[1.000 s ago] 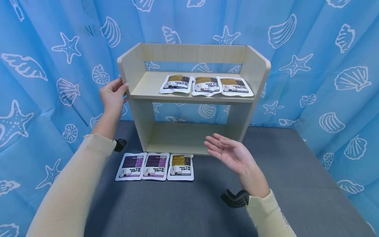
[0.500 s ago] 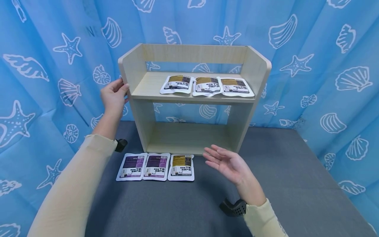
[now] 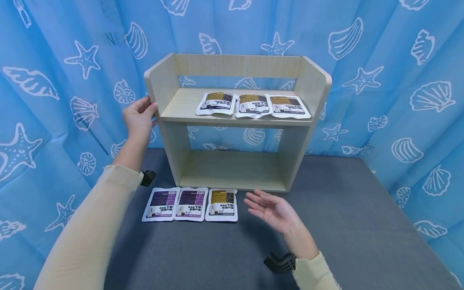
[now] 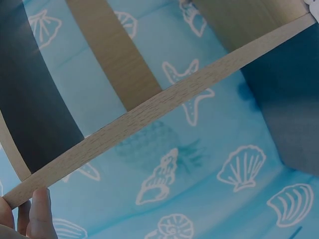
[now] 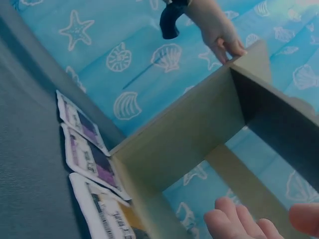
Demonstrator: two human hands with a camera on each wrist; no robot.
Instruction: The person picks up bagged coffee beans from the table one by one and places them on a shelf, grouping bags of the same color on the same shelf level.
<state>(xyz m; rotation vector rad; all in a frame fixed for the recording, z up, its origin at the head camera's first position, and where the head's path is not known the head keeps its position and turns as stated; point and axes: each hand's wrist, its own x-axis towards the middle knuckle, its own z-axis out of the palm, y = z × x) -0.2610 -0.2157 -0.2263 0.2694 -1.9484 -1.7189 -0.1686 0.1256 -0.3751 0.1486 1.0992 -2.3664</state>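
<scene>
A two-tier pale wooden shelf (image 3: 232, 123) stands at the back of the table. Its left side panel (image 4: 164, 102) is held at the edge by my left hand (image 3: 139, 117), thumb toward the front. Three gold-and-white pouches (image 3: 253, 105) lie side by side on the upper tier. On the table before the shelf, two purple-and-white pouches (image 3: 189, 204) and one gold-and-white pouch (image 3: 222, 205) form a row. My right hand (image 3: 273, 211) hovers to the right of that row, fingers extended, palm turned up, holding nothing. The right wrist view shows its fingertips (image 5: 224, 221) below the shelf's inside.
A blue curtain (image 3: 391, 80) with white shells and starfish hangs behind and at both sides. The dark grey table (image 3: 344, 225) reaches the lower edge of the head view. A black wrist device (image 3: 279, 264) sits at the right wrist.
My right hand has moved down and slightly left, away from the lower shelf opening toward the table's front. My left hand stays at the side panel. Pouches and shelf have not moved.
</scene>
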